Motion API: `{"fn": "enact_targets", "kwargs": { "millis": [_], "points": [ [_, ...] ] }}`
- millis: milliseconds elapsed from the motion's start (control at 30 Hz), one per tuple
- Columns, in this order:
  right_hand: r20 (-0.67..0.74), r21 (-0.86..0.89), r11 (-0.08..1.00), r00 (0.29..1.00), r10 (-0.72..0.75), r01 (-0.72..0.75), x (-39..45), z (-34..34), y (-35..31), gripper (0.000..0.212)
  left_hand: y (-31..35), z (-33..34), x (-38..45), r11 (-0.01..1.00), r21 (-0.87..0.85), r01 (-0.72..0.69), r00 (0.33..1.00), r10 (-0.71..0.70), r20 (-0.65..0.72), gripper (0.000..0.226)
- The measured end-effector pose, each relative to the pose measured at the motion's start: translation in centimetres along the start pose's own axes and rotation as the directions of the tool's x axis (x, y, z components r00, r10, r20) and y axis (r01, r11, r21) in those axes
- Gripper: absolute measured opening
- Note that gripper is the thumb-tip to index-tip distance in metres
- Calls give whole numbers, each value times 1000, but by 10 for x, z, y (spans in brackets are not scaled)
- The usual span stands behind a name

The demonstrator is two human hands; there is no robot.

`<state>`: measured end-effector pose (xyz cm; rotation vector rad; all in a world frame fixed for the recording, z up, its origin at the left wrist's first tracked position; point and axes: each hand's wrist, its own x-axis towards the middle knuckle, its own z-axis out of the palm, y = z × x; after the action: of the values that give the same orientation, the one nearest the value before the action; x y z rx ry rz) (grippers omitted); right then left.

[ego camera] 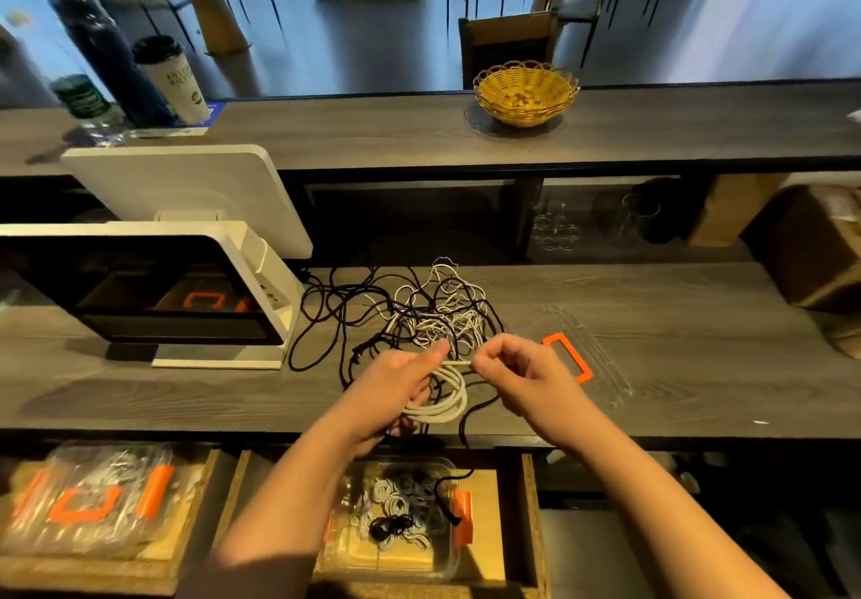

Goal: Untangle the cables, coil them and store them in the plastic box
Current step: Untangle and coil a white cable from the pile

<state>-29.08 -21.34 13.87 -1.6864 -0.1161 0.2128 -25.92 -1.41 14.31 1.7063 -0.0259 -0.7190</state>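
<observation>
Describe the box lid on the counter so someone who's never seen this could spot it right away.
Start at the white screen on the left of the grey counter, then go right past the pile of black and white cables. Just beyond the right hand lies the lid, flat and see-through. Its orange handle sets it apart.

dim indoor | daylight from far windows | soft focus | edges bowed, blurred

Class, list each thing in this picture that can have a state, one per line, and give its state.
White cable: partly coiled, held in both hands.
Left hand: grips the coil.
Right hand: pinches the cable end.
Cable tangle: still knotted on the counter.
Plastic box: open, holding coiled cables.
Lid: off, lying on the counter.
</observation>
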Motion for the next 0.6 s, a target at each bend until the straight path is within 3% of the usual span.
{"fn": "enact_targets", "kwargs": {
  "millis": [100,200,300,367,433,500,600],
  "points": [
    [22,2,999,999,36,-36,-4,4,9,11,0,5,3,989,-151,3,998,-11,-54,52],
    [-4,-174,985,1000,11,-11,-8,18,16,12,0,15,8,961,-275,-20,976,-41,-213,51],
    [-66,-478,874,988,-137,89,-15,35,21,12,2,31,13,948,-308,-84,905,-57,-422,43],
    [-113,-598,784,952,-286,164,-23,42,23,23,4,40,16,947,-295,-124,848,-53,-527,41],
    [-194,-592,770,885,-423,238,-30,42,27,27,9,45,19,950,-278,-141,802,-55,-595,43],
    [-265,-516,804,837,-479,296,-34,40,27,17,12,49,23,957,-248,-147,778,-43,-626,46],
    [-258,-349,874,862,-437,339,-35,37,21,18,15,55,27,971,-193,-140,768,-17,-641,50]
  ]
}}
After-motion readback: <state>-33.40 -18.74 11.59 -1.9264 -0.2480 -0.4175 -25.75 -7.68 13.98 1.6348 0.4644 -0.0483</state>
